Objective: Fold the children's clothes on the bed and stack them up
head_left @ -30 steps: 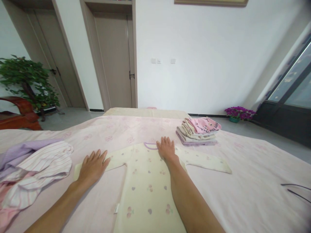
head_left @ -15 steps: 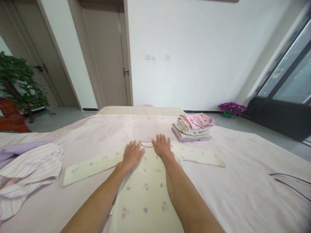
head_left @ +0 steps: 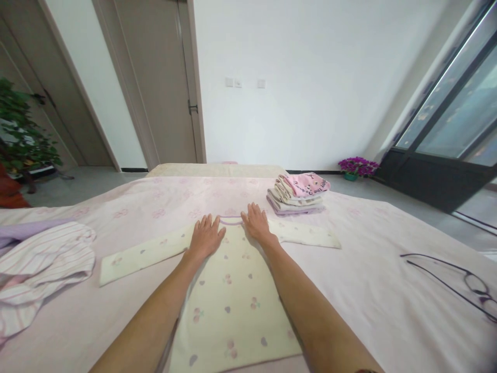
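A pale yellow long-sleeved top (head_left: 233, 290) with cherries and hearts lies spread on the bed, its purple-edged neckline pointing away from me. My left hand (head_left: 206, 235) rests flat on its left shoulder, fingers stretched out. On the right shoulder, beside the neckline, lies my right hand (head_left: 256, 223), also flat with fingers extended. Both sleeves reach out sideways over the sheet. My forearms cover parts of the top's side edges.
A pink floral sheet (head_left: 373, 295) covers the bed. Folded clothes (head_left: 298, 194) are stacked beyond the right sleeve. Striped and purple garments (head_left: 50, 264) lie crumpled at left. Eyeglasses (head_left: 476, 282) rest at right. A potted purple plant (head_left: 357, 167) stands on the floor behind.
The view has shifted a little to the right, bringing more of the eyeglasses and the top's lower hem into sight. Both hands stay flat on the shoulders.
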`<control>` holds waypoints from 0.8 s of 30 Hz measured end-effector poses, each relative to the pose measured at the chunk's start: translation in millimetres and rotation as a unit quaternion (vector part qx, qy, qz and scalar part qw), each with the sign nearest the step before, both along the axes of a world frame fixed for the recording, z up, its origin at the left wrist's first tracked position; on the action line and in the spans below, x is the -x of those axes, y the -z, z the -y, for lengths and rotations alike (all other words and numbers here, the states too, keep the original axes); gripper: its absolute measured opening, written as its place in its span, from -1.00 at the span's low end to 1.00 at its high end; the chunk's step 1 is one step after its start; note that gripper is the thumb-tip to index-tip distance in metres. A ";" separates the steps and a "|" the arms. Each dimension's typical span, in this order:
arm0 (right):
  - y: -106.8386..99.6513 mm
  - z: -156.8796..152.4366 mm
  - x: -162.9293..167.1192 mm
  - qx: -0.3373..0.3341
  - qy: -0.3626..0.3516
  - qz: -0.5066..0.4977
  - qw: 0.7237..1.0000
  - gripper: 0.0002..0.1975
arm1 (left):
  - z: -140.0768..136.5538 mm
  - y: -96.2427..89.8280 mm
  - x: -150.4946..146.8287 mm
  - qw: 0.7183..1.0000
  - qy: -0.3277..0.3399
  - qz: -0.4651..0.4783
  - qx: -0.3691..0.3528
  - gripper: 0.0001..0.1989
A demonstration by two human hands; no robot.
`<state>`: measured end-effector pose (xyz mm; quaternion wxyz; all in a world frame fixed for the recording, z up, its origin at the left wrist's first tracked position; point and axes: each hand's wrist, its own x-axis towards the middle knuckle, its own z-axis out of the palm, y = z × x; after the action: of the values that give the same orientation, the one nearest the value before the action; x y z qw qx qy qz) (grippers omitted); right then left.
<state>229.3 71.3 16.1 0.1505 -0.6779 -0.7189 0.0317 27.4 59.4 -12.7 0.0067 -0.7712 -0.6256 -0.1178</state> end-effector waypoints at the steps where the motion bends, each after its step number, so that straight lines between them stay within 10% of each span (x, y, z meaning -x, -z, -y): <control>1: -0.4 8.9 -0.6 0.005 -0.006 0.011 1.000 -0.34 | -0.2 -0.2 0.1 1.000 0.001 0.000 -0.004 -0.35; 7: 3.0 65.9 4.6 0.093 -0.012 0.015 0.995 -0.24 | 20.7 -9.5 -4.1 1.000 0.008 -0.003 0.000 -0.43; 13: 6.8 112.4 5.4 0.073 -0.039 0.043 0.996 -0.24 | 98.0 -10.4 -13.1 0.999 0.045 0.003 0.024 -0.32; 24: 3.1 151.8 -38.6 0.062 -0.048 0.097 0.992 -0.30 | 175.1 -27.1 38.1 0.996 0.049 -0.054 0.047 -0.36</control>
<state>267.8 -80.4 13.0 0.0364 -0.6503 -0.7586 0.0173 -10.7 -115.7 14.4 -0.0015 -0.8056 -0.5906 -0.0469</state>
